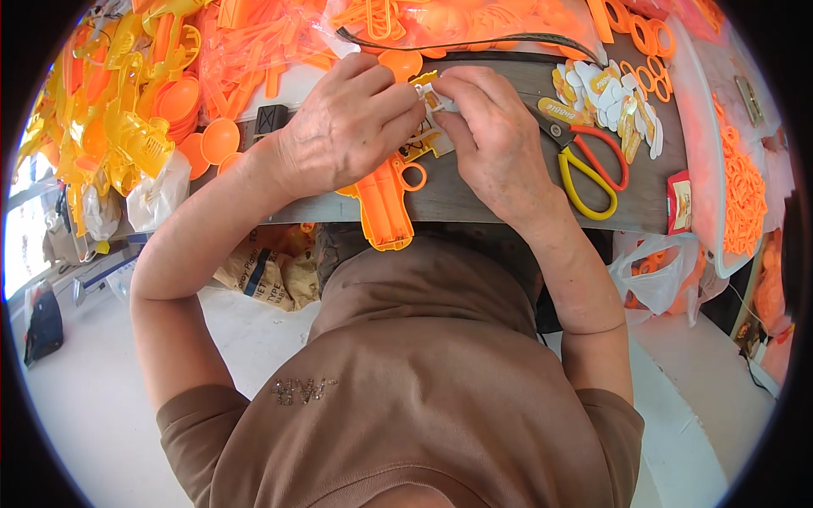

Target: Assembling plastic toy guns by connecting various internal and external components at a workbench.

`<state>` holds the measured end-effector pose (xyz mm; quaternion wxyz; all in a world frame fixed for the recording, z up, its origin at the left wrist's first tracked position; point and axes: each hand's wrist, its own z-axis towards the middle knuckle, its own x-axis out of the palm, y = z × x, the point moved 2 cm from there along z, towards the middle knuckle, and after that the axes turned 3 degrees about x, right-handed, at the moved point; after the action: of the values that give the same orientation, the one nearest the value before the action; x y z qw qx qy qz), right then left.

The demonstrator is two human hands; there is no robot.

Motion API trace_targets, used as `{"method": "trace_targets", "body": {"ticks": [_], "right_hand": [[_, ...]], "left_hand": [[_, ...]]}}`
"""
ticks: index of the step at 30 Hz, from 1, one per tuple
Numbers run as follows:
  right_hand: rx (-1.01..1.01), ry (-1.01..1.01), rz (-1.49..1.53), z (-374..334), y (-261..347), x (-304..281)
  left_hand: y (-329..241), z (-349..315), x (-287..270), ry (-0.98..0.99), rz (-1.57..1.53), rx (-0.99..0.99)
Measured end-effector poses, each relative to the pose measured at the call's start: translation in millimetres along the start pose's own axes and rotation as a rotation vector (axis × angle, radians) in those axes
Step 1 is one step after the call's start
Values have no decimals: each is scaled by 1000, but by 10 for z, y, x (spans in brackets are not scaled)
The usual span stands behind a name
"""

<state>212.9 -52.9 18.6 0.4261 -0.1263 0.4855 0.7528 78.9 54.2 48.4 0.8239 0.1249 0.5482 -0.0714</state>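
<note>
An orange toy-gun shell (385,207), with its grip toward me and a ring-shaped trigger at its side, lies at the table's front edge. Yellow and white parts show at its upper end, between my hands. My left hand (351,123) is closed over that end, fingers curled; what they grip is hidden. From the right, my right hand (500,140) pinches a small white part (434,98) between thumb and fingers, against the upper end of the shell. Dark thin wires show partly beneath my left fingers.
Red-and-yellow-handled cutters (589,172) lie right of my right hand, below a pile of white and gold labels (611,97). Orange and yellow plastic parts (127,110) heap up at left. A dark block (270,119) sits by my left wrist; a bin of orange pieces (742,195) stands far right.
</note>
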Motion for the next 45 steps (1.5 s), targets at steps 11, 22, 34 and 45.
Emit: {"method": "trace_targets", "body": {"ticks": [11, 22, 34, 45], "right_hand": [[25, 17, 34, -12, 15, 14], [-11, 76, 49, 5, 21, -19], [-142, 224, -123, 22, 114, -58], [-216, 276, -200, 77, 146, -20]], "left_hand": [[-66, -40, -19, -47, 21, 50], [-94, -109, -59, -25, -55, -124], [-142, -202, -81, -22, -201, -212], [-213, -326, -64, -52, -209, -286]]}}
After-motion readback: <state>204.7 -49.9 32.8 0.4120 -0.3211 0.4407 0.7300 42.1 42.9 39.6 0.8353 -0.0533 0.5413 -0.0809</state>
